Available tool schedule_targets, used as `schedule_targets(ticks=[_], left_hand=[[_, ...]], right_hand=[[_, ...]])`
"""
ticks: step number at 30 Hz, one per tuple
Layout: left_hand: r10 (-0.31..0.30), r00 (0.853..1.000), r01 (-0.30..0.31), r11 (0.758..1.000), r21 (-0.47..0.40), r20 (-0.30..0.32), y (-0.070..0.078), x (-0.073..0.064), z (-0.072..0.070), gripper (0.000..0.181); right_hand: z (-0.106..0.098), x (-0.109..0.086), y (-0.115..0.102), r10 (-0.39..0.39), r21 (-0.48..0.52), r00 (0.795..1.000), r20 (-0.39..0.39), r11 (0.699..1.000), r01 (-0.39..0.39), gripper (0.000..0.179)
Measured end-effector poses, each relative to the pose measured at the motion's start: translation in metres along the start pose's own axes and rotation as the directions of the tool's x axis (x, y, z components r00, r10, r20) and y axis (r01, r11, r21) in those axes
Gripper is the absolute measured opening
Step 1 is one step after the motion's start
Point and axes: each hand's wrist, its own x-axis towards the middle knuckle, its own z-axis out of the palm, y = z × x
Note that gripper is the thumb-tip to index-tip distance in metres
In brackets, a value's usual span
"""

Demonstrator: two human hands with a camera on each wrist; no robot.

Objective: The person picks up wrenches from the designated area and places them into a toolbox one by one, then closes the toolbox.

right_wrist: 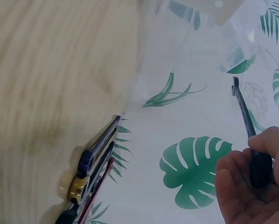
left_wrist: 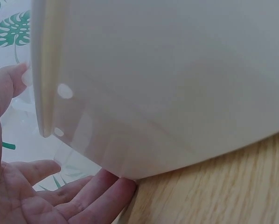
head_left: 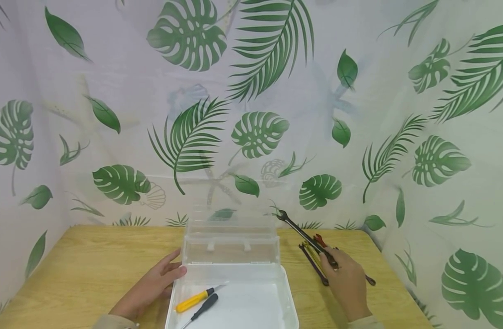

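A white plastic box (head_left: 290,292) with a clear lid (head_left: 231,249) raised at its back stands on the table. My left hand (head_left: 154,283) rests against its back left corner, thumb on the rim and fingers spread along the outside; the left wrist view shows the fingertips touching the box wall (left_wrist: 177,93). My right hand (head_left: 348,281) grips a dark open-ended wrench (head_left: 300,231) by one end, its other end pointing up and left. Below it several coloured wrenches (right_wrist: 95,161) lie side by side on the table, partly hidden by the hand in the head view.
Inside the box at the left lie a yellow-handled screwdriver (head_left: 192,301) and a black-handled screwdriver (head_left: 205,306). The wooden table (head_left: 91,260) reaches back to a white curtain (head_left: 268,82) with a green leaf print, which also hangs on both sides.
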Motion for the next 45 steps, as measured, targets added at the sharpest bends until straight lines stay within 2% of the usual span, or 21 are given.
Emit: schedule_targets(ticks=[7, 11, 22, 29, 34, 41, 45], left_hand=[[-0.004, 1.0, 0.004, 1.0, -0.006, -0.003, -0.001, 0.001, 0.0, 0.082], [-0.006, 1.0, 0.006, 1.0, 0.0, -0.002, -0.001, 0.002, -0.001, 0.08], [-0.005, 1.0, 0.005, 1.0, 0.011, -0.003, 0.0, 0.0, -0.001, 0.081], [-0.012, 1.0, 0.012, 1.0, 0.009, -0.006, 0.001, -0.001, -0.001, 0.083], [-0.014, 1.0, 0.014, 1.0, 0.002, 0.001, 0.0, 0.001, -0.001, 0.08], [-0.019, 1.0, 0.019, 1.0, -0.004, -0.013, -0.001, 0.001, 0.0, 0.078], [-0.015, 1.0, 0.015, 1.0, -0.001, -0.013, 0.0, 0.001, 0.001, 0.08]], right_hand=[[0.0, 0.004, -0.006, -0.095, 0.015, 0.994, -0.053, 0.995, 0.096, 0.019], [0.0, 0.004, -0.007, -0.11, 0.045, 0.991, -0.072, 0.993, 0.113, 0.02], [-0.002, 0.004, -0.019, -0.145, 0.112, 0.988, -0.045, 0.982, 0.15, 0.028], [-0.002, 0.004, -0.023, -0.174, 0.101, 0.983, -0.056, 0.979, 0.179, 0.026], [-0.002, 0.004, -0.025, -0.227, 0.098, 0.973, -0.042, 0.968, 0.23, 0.027], [0.001, 0.002, -0.027, -0.296, 0.178, 0.955, -0.03, 0.938, 0.296, 0.027], [0.002, -0.001, -0.028, -0.32, 0.185, 0.947, -0.009, 0.931, 0.316, 0.027]])
